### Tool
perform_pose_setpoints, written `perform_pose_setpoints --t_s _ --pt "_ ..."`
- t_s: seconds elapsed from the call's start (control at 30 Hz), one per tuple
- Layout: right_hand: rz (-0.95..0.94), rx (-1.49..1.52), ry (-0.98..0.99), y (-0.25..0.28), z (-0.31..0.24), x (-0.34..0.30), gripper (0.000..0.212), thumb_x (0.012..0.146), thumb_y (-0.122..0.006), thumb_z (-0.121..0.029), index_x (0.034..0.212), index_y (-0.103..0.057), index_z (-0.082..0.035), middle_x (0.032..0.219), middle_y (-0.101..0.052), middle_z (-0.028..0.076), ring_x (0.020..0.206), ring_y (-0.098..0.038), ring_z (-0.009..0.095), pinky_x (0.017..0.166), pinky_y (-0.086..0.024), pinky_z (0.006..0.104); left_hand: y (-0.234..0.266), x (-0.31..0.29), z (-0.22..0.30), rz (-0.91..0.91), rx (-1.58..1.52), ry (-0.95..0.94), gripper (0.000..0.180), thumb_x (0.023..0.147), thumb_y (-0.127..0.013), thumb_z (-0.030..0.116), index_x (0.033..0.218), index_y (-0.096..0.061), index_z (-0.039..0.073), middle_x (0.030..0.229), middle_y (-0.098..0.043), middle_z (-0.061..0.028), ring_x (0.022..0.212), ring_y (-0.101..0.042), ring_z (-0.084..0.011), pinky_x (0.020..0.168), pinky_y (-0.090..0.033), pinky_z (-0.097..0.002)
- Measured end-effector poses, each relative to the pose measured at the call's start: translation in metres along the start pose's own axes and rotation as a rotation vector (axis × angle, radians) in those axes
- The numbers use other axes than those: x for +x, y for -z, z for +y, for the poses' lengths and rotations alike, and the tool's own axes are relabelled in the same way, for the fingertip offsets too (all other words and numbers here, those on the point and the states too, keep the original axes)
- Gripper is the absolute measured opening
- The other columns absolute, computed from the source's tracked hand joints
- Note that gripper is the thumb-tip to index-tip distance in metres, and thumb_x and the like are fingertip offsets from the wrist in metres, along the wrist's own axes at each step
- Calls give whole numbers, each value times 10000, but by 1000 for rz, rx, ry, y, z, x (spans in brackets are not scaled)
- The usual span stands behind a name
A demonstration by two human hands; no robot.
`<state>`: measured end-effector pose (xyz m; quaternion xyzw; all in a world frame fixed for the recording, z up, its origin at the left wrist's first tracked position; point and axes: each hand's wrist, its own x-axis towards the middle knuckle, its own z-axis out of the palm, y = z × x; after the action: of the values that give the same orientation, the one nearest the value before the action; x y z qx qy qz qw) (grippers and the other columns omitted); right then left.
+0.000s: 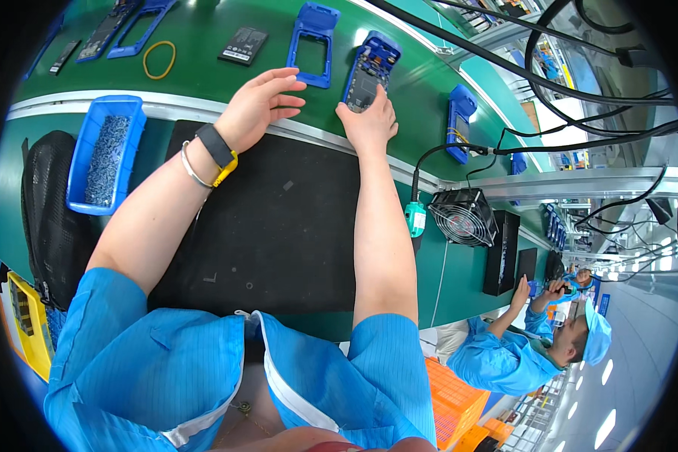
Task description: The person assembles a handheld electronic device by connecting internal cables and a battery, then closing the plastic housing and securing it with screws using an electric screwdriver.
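Note:
My right hand (371, 124) has its thumb and fingers around the near end of a blue handheld device housing (371, 74), which lies on the green surface with its circuit board exposed. My left hand (262, 107) holds nothing; its fingers are apart, pointing right, just short of an empty blue housing frame (322, 56). A black battery (243, 46) lies to the left of that frame. A yellow rubber band (160, 60) rests farther left. Beyond it are another blue frame (134, 38) and an open circuit-board unit (105, 34).
A blue bin of small screws (74, 177) and a black case (56, 211) stand left of a black mat (279, 226). At right are a banded blue device (459, 124), a green-handled tool (415, 218), a fan (463, 217), hanging cables (580, 94) and a co-worker (520, 346).

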<state>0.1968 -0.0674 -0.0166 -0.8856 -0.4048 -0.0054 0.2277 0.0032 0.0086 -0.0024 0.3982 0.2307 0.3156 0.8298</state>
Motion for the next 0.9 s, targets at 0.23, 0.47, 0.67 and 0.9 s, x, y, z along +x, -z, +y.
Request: perform_pose_setpoints --t_s 0.23,0.47,0.67,0.9 --pt "-35 118 79 -2 2 15 898 664 -686 -453 1370 -298 -56 1320 -388 215 1297 -296 353 1052 -167 571 3 1 0 5 4 1 402 937 -482 213 1294 -434 35 1141 -568 -71 959 -559 -152 858 -450 -290" --pt "407 -243 -425 38 77 70 867 718 -699 -491 1362 -305 -65 1421 -261 227 1324 -251 351 1014 -250 533 1 1 -1 28 -24 34 367 918 -521 191 1254 -477 51 1097 -587 -47 887 -573 -127 799 -459 -276" --pt "347 -222 -747 48 111 85 964 717 -702 -520 1407 -220 -50 1465 -178 236 1367 -181 342 1068 -198 551 3 -2 2 39 -35 45 376 912 -527 193 1258 -472 53 1100 -582 -48 893 -569 -134 803 -454 -278" --pt "238 -235 -823 62 136 92 1051 661 -690 -614 1406 -220 -41 1446 -223 234 1348 -226 339 1044 -241 558 1 -1 5 18 -31 49 389 910 -530 208 1262 -467 55 1092 -578 -50 901 -561 -130 812 -449 -279"
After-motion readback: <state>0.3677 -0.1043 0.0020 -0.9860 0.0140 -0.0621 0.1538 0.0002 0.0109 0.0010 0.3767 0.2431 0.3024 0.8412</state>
